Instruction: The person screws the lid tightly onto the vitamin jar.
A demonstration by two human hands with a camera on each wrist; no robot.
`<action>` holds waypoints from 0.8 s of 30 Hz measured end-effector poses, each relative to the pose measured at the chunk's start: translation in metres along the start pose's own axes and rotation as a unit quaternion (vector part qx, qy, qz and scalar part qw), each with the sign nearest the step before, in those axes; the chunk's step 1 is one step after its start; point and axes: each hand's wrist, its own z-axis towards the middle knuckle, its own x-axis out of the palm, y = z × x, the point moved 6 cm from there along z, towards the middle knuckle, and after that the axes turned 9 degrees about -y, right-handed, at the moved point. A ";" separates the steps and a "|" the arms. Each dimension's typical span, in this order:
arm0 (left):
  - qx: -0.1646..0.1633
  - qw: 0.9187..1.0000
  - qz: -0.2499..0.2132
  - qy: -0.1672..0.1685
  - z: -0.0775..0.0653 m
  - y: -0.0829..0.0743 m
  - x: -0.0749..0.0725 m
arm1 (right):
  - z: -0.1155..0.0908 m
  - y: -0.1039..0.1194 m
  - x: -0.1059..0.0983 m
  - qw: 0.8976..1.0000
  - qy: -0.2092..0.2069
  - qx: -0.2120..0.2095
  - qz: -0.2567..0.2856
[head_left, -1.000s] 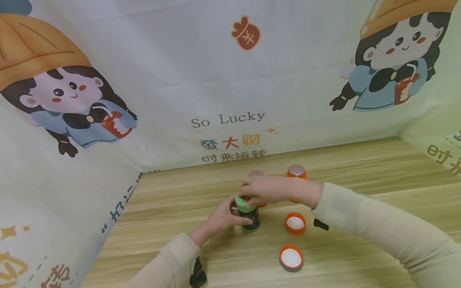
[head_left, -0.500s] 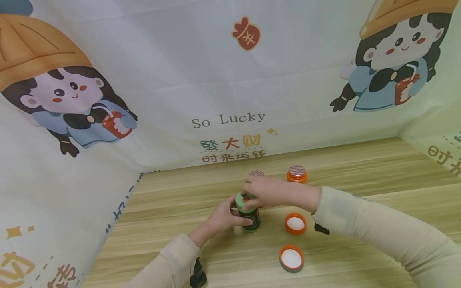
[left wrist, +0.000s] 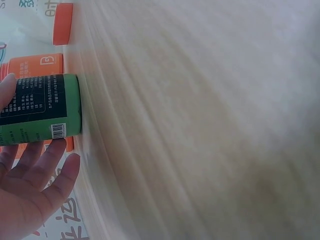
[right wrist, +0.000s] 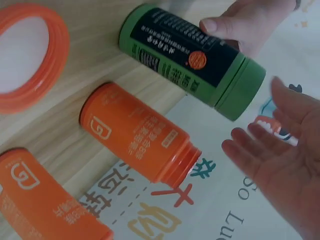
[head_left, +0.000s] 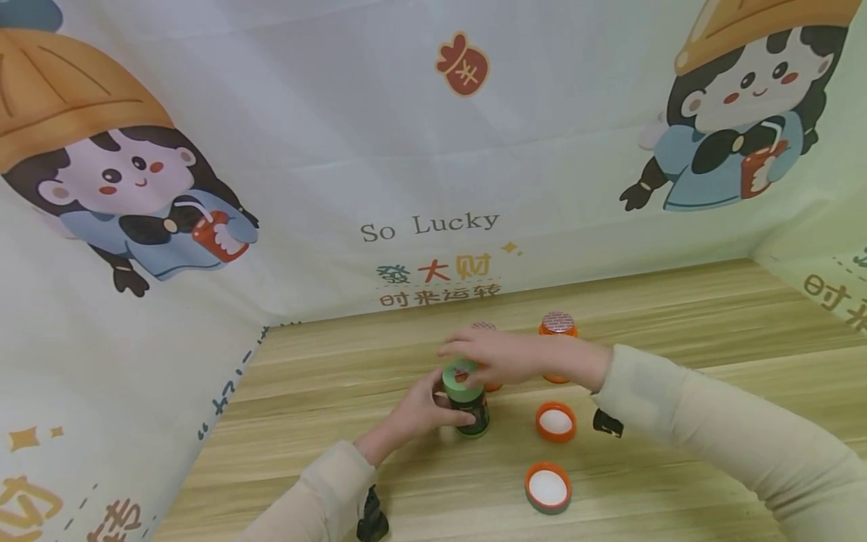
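Note:
A green bottle (head_left: pixel 469 410) with a dark label stands upright on the table, its green lid (right wrist: pixel 241 89) in place. My left hand (head_left: pixel 421 412) grips its body from the left, thumb across the front; the left wrist view shows the lower fingers (left wrist: pixel 65 175) spread beside it. Over the lid hovers my right hand (head_left: pixel 497 354), fingers parted. In the right wrist view, a small gap shows between those fingers (right wrist: pixel 245 147) and the lid. Right behind stands an orange bottle (right wrist: pixel 140 132) without a lid, partly hidden by my right hand in the head view.
A second lidless orange bottle (head_left: pixel 558 325) stands at the back right, partly behind my right forearm. Two lids lie upturned on the wood-grain table (head_left: pixel 305 391): an orange lid (head_left: pixel 555 421) and, nearer, an orange-and-grey lid (head_left: pixel 548 488). A printed cloth (head_left: pixel 305 188) rises behind.
My right hand's fingers have loosened from the green lid and spread, and more of the lid top shows. The left hand and the green bottle have stayed put.

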 end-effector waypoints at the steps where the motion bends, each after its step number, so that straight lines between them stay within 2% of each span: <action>1: 0.000 1.000 0.004 -0.002 0.000 0.000 0.000 | -0.001 0.001 0.000 1.000 0.012 -0.011 0.004; 6: -0.002 1.000 0.021 -0.010 0.001 0.002 -0.001 | -0.002 0.003 0.002 0.997 0.063 -0.035 0.010; 12: -0.004 1.000 0.020 -0.013 0.001 0.002 -0.001 | -0.002 0.004 0.004 0.994 0.064 -0.084 -0.015; 14: -0.003 1.000 0.017 -0.011 0.001 0.002 0.000 | -0.002 0.003 0.004 0.994 0.061 -0.088 -0.021; 17: -0.006 1.000 0.011 -0.008 0.000 0.002 0.000 | -0.001 0.002 0.005 0.995 0.062 -0.074 -0.024; 24: -0.020 1.000 0.013 -0.007 -0.002 0.002 0.000 | 0.003 -0.006 0.005 0.999 0.051 0.004 -0.015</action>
